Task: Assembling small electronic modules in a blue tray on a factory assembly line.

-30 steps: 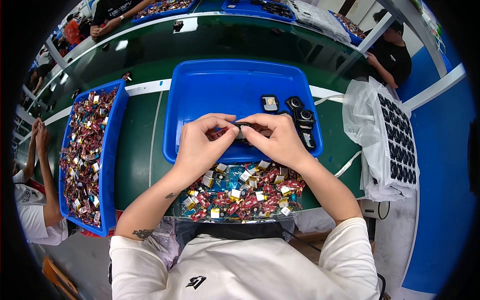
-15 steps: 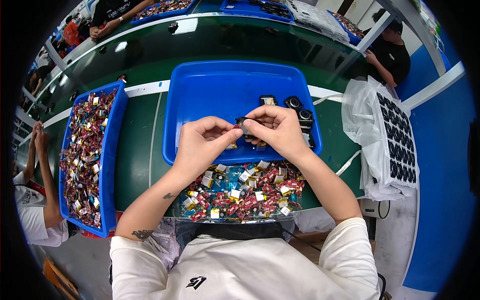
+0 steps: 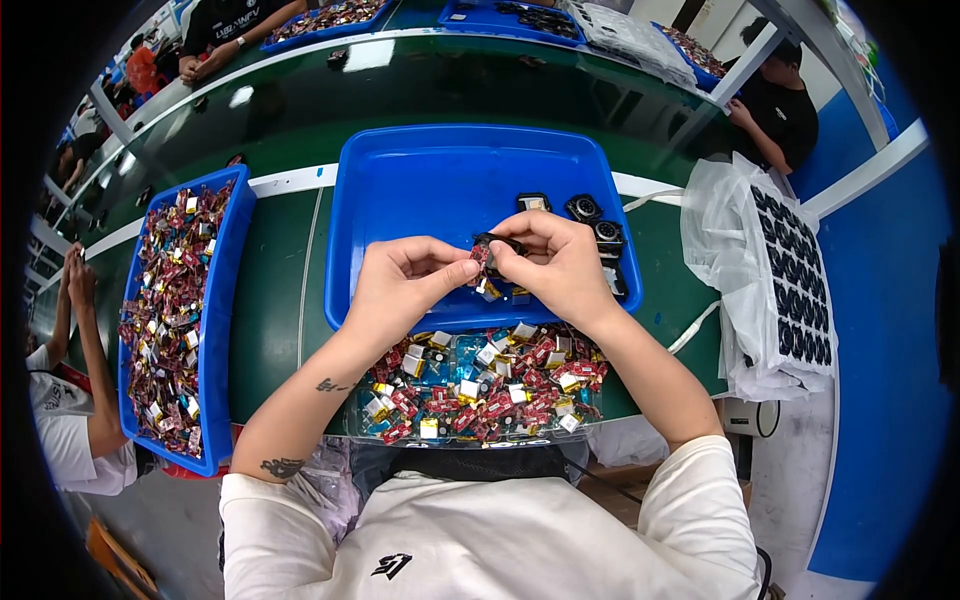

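Above the large blue tray, my two hands meet close together. My left hand pinches a small red circuit board with a yellow-and-white part hanging below it. In my right hand is a small black plastic housing, tilted and partly hidden by the fingers. The board touches or overlaps the housing's left side; I cannot tell whether it sits inside. Several black housings with round lens-like rings lie at the tray's right side. Directly before me, a clear tray holds a pile of red circuit boards with small batteries.
A long blue bin full of red boards stands at the left. On the right, a stack of white trays with rows of black parts lies partly under plastic film. Beyond runs a green conveyor belt. Other people sit at the left and far side.
The red board has turned into fuller view between my fingertips, with its yellow-and-white part now showing below. My hands stay in nearly the same place. Black items on the belt have shifted left.
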Demonstrator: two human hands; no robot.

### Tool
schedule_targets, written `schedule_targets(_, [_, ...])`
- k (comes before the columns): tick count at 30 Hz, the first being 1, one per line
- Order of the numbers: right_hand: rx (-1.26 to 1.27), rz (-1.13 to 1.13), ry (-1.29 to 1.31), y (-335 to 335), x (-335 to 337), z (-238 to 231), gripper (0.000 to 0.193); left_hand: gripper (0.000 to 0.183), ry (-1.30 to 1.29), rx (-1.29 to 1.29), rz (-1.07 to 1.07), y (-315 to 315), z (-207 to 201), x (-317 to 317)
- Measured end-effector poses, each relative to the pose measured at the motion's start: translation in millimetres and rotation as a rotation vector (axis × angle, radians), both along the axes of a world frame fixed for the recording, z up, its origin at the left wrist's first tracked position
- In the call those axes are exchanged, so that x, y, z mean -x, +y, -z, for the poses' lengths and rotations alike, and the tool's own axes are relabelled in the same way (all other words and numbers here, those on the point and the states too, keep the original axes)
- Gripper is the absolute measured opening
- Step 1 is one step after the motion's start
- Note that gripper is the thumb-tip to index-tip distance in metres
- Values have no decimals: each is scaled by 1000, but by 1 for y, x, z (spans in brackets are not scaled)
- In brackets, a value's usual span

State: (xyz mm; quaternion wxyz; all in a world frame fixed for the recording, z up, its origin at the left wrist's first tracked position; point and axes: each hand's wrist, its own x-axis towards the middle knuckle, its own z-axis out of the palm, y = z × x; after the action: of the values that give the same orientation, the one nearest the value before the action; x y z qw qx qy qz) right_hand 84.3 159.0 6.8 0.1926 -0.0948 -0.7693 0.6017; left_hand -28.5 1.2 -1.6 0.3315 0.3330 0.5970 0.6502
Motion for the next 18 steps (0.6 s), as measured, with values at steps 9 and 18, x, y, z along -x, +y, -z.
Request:
schedule_targets(9, [-82,-29,-52,-2,-3,-5,16,13,-19,59,-33,1,-1,0])
schedule_targets(18, [-115,-72,-78,0,-2,-4,18,22,80,83,-97,5,2,1])
